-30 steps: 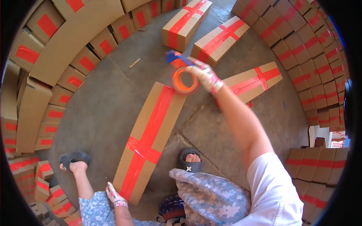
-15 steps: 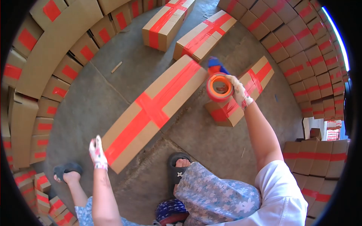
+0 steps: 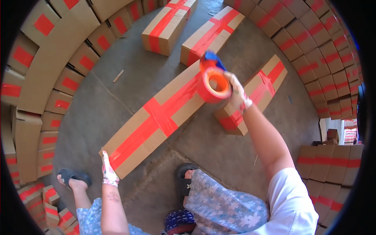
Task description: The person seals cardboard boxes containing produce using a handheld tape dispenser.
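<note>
My gloved right hand [image 3: 237, 94] grips a tape dispenser [image 3: 211, 58] with a blue and orange head. A wide roll of red tape [image 3: 214, 88] on an orange core sits on it. The dispenser is over the far end of a long cardboard box [image 3: 139, 135], whose top bears a cross of red tape. At the box's near left end, my gloved left hand [image 3: 109, 170] holds the end face, its visible fingers straight along the edge. The fingers' far side is hidden. Whether tape runs from the roll to the box cannot be made out.
Two taped boxes [image 3: 168, 29] [image 3: 213, 33] lie on the concrete floor [image 3: 129, 74] beyond, and another taped box [image 3: 256, 94] lies right of the held one. Stacked cartons [image 3: 309, 47] wall the right side, and more cartons [image 3: 58, 51] line the left. A wood strip [image 3: 118, 76] lies on the floor.
My right hand has brought the tape dispenser leftward and slightly down, over the box's far end. My left hand stays at the near end. The whole view has shifted slightly.
</note>
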Tool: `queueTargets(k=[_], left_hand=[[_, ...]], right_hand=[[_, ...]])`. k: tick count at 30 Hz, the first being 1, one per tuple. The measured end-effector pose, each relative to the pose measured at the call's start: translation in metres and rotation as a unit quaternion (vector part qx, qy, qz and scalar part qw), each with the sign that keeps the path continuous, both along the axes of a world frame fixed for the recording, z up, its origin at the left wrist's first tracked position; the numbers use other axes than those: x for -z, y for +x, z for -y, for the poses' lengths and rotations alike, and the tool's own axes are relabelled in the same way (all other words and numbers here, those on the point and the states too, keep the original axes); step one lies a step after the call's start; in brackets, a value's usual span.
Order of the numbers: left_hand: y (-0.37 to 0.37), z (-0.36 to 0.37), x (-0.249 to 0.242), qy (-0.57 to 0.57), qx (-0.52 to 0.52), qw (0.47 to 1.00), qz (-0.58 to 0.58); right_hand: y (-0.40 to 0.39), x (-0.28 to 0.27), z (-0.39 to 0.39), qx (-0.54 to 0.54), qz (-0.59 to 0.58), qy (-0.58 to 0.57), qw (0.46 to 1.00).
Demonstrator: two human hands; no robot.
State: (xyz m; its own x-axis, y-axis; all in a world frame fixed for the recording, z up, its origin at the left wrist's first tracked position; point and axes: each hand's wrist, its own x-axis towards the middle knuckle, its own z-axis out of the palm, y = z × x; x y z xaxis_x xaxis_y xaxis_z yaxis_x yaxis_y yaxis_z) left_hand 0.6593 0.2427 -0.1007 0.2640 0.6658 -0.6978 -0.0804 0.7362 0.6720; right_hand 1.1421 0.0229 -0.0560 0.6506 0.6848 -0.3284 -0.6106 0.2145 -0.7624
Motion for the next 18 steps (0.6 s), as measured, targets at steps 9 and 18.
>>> queueTargets(k=[9,18], left_hand=[[0.0,0.005,0.006,-0.005,-0.008,0.998,-0.059],[0.002,0.001,-0.01,-0.025,-0.011,0.995,-0.099]], right_hand=[[0.054,0.043,-0.014,0.031,0.172,-0.057,0.983],[0.008,0.013,0.05,-0.045,0.304,-0.217,0.927]])
